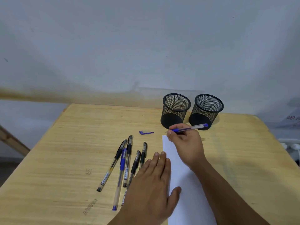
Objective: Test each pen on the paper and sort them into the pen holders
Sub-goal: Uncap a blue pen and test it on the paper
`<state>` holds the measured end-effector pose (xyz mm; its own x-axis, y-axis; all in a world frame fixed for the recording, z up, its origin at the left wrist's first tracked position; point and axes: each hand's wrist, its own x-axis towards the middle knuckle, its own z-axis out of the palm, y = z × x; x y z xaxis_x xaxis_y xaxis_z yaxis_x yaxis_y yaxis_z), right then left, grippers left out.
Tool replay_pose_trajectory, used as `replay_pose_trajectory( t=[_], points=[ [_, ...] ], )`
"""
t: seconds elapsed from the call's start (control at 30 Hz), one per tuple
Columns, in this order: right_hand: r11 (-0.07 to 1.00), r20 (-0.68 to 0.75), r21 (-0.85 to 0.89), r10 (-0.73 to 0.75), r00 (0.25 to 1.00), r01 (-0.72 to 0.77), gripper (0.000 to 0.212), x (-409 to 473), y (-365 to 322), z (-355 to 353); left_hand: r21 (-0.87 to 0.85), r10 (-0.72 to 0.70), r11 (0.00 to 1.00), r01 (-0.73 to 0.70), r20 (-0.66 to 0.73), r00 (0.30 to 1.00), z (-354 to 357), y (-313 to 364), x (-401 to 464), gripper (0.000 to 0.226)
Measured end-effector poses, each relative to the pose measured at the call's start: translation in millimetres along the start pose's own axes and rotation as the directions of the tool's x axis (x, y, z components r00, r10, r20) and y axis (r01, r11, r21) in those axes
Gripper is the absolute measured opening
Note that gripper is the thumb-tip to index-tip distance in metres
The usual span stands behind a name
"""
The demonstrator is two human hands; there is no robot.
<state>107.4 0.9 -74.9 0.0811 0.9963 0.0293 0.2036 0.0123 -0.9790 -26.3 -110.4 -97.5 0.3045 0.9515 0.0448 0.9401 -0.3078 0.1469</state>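
Gripping one uncapped blue-ended clear plastic pen (189, 127), the right hand (186, 143) hovers over the white paper sheet (183, 184); the left hand (152, 184) presses flat, fingers straight, on its 9 o'clock edge. Five capped pens (125, 163) lie at 9 o'clock, one blue cap (146, 132) at 11, two black mesh holders (176, 109) at 12.

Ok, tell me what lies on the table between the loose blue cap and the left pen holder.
Nothing: in the head view only bare wooden table shows between the blue cap and the left pen holder.
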Motion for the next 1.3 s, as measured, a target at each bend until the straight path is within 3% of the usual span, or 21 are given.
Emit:
replay_pose_trajectory(
  t=[0.27,0.57,0.83,0.97,1.3],
  points=[
    [0.998,-0.029,0.063,0.021,0.999,-0.019,0.007,5,10,-1,0.015,0.037,0.999,-0.037,-0.044,0.998,5,-2,2,0.074],
    [0.967,-0.062,-0.234,-0.121,0.991,0.104,0.006,2,11,1,0.048,0.008,0.999,-0.005,-0.05,0.999,-1,-4,1,0.073],
    [0.994,-0.072,-0.108,-0.025,0.997,0.017,0.007,1,8,0,-0.049,-0.008,0.999,0.005,-0.057,0.998,-6,-6,10,0.069],
    [1.0,-0.079,-0.008,-0.004,0.997,0.003,0.008,0,6,-2,0.019,-0.015,1.0,0.015,-0.033,0.999,-12,-21,19,0.07],
    [1.0,-0.076,-0.008,0.004,0.997,-0.004,0.005,0,5,-3,0.055,0.077,0.995,-0.079,0.04,0.996,-16,-50,13,0.069]
  ],
)
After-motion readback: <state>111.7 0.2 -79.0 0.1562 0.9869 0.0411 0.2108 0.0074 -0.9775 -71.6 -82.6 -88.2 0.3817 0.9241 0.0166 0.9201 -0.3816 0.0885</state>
